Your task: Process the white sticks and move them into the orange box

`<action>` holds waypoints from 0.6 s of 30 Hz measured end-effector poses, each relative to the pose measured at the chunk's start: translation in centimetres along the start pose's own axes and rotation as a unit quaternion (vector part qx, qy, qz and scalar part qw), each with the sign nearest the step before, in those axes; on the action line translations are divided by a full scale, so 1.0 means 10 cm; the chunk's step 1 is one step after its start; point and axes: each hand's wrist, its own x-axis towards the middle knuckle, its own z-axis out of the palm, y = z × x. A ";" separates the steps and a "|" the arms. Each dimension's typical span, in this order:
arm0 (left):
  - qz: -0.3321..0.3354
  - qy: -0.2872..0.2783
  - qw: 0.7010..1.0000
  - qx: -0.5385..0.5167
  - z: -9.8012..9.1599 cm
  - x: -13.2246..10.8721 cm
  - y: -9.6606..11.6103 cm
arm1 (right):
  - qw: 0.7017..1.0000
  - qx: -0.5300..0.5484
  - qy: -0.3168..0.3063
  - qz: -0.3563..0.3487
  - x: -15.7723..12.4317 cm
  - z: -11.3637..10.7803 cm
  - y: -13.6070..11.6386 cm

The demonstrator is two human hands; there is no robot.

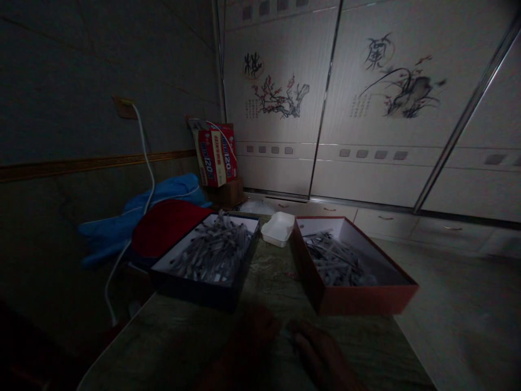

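Note:
Both my hands are low in the frame, over the near part of the table [268,271], in deep shadow. My left hand [260,326] has its fingers curled closed, and anything in them is lost in the dark. Close beside it, my right hand [315,345] has its fingers bent together at a small pale piece [286,333], too dim to name. Ahead on the left stands a dark blue box [195,293] heaped with thin, clear plastic-looking sticks [215,247]. To the right is a red box [366,300] holding similar sticks [336,260].
A white plastic tray [279,231] sits between the boxes at the far end. Left of the table are a red round-topped item [169,225], blue cloth [166,190] and a white cable [142,136]. A printed carton [215,155] stands by the sliding doors [280,174].

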 end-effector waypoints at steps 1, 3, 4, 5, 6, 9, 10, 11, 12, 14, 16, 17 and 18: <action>0.017 0.008 1.000 0.006 0.03 -0.02 -0.02 | 1.000 -0.017 -0.022 -0.009 0.01 0.02 0.00; 0.042 0.024 0.999 0.012 0.08 -0.05 -0.03 | 0.996 -0.055 -0.061 -0.019 0.05 0.04 0.01; 0.051 0.028 0.998 0.012 0.10 -0.06 -0.03 | 0.994 -0.076 -0.075 -0.021 0.07 0.05 0.01; 0.061 0.030 0.998 0.010 0.12 -0.07 -0.04 | 0.991 -0.095 -0.089 -0.022 0.09 0.05 0.01; 0.068 0.029 0.997 0.007 0.13 -0.08 -0.04 | 0.989 -0.110 -0.098 -0.021 0.10 0.05 0.00; 0.074 0.007 0.997 -0.007 0.15 -0.09 -0.04 | 0.988 -0.106 -0.103 -0.035 0.10 0.04 0.01; 0.073 -0.004 0.997 -0.016 0.15 -0.10 -0.05 | 0.990 -0.091 -0.095 -0.043 0.09 0.03 0.02; 0.071 -0.018 0.997 -0.031 0.15 -0.10 -0.05 | 0.992 -0.076 -0.082 -0.050 0.07 0.03 0.03; 0.063 -0.032 0.996 -0.051 0.14 -0.10 -0.05 | 0.994 -0.063 -0.071 -0.054 0.04 0.02 0.04; 0.032 -0.060 0.991 -0.118 0.13 -0.08 -0.05 | 0.996 -0.055 -0.057 -0.052 -0.01 0.01 0.07; -0.035 -0.069 0.968 -0.237 0.11 -0.06 -0.03 | 0.994 -0.079 -0.052 -0.046 -0.04 0.02 0.09; -0.073 -0.063 0.949 -0.300 0.10 -0.04 -0.01 | 0.992 -0.103 -0.054 -0.047 -0.04 0.03 0.10; -0.109 -0.051 0.928 -0.352 0.09 -0.03 0.00 | 0.988 -0.131 -0.058 -0.056 -0.05 0.04 0.11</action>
